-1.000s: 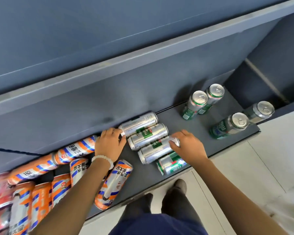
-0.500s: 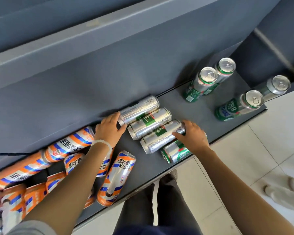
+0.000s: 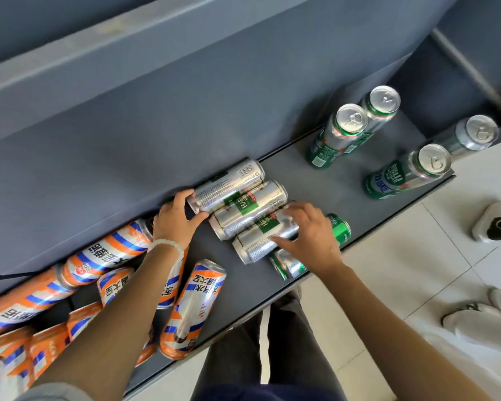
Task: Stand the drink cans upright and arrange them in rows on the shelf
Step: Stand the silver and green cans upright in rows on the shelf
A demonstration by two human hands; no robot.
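Several silver-and-green cans lie side by side on the grey shelf [image 3: 315, 186]. My left hand [image 3: 175, 219] grips the left end of the rearmost lying can [image 3: 229, 183]. Over the third lying can [image 3: 255, 244] sits my right hand [image 3: 310, 235], thumb on its far side and fingers curled on its near side. A second lying can [image 3: 249, 208] is between those two, and a fourth can [image 3: 340, 230] lies partly hidden under my right hand. Several green cans stand upright at the right, among them a rear can [image 3: 342, 134] and a front can [image 3: 408, 172].
Several orange-and-blue cans [image 3: 107, 253] lie in a heap at the shelf's left, one [image 3: 194, 308] near the front edge. An upper shelf board [image 3: 128, 53] overhangs the back. Another person's white shoes [image 3: 495, 221] stand on the tiled floor at right.
My right hand has slid from the third can's right end onto its middle. My left hand stays at the rearmost can's left end. The view has shifted.
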